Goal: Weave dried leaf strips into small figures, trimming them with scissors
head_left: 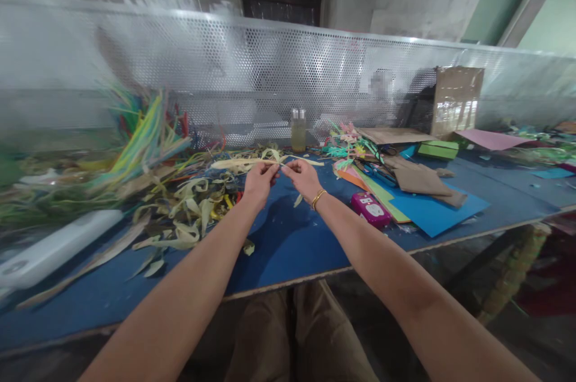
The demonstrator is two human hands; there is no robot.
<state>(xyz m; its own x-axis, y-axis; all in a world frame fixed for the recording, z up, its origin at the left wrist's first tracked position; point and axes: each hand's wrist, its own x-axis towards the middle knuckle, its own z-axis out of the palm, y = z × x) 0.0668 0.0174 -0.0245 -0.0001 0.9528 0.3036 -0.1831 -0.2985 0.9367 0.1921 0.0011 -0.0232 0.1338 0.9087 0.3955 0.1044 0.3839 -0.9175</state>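
Note:
Above the far half of the blue table, my left hand [261, 182] and my right hand [302, 179] meet fingertip to fingertip, each closed in a pinch. Between them runs a pale dried leaf strip [231, 164], its ends sticking out to both sides. A gold bracelet [318, 199] circles my right wrist. Beside my left forearm lies a heap of curled dried leaves [191, 205]. Just beyond the hands stands a jar of yellowish liquid [298, 130] with a metallic-looking top. The exact grip of the fingertips is too small to make out.
Blurred yellow and green strands [141, 145] and a long white device [58, 247] lie left on the table [288, 250]. To the right are a purple box [371, 210], blue paper [432, 208], brown cardboard pieces [420, 178] and coloured paper flowers [348, 145]. A perforated metal panel [252, 70] stands behind.

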